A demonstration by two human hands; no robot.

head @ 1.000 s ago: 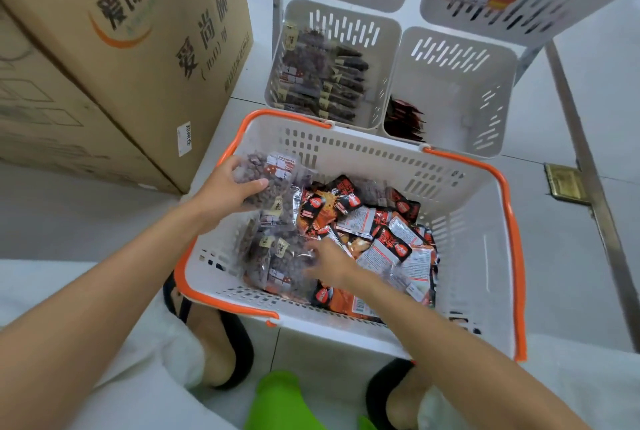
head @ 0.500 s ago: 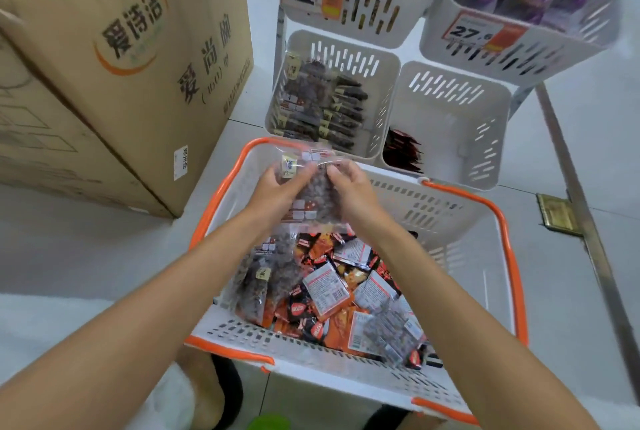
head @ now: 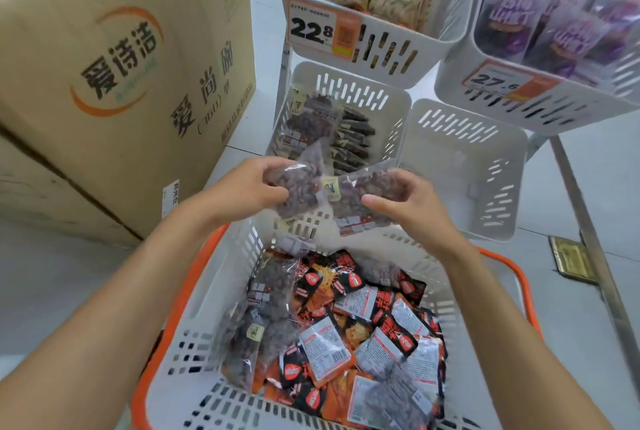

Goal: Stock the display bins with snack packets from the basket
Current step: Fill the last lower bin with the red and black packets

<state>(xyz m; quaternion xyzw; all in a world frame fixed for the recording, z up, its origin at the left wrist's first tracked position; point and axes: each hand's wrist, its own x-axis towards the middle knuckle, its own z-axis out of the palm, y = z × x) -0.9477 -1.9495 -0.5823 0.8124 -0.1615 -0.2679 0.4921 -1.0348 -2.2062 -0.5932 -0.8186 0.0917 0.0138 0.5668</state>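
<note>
Gripping snack packets (head: 349, 208) in your left hand (head: 239, 192) and right hand (head: 412, 208) over a part-filled bin (head: 388, 111), you have much of the basket (head: 190, 353) left.

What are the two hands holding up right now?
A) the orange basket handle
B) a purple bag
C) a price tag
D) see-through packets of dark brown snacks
D: the left hand and the right hand each grip the clear packets of dark snacks, raised above the basket.
</note>
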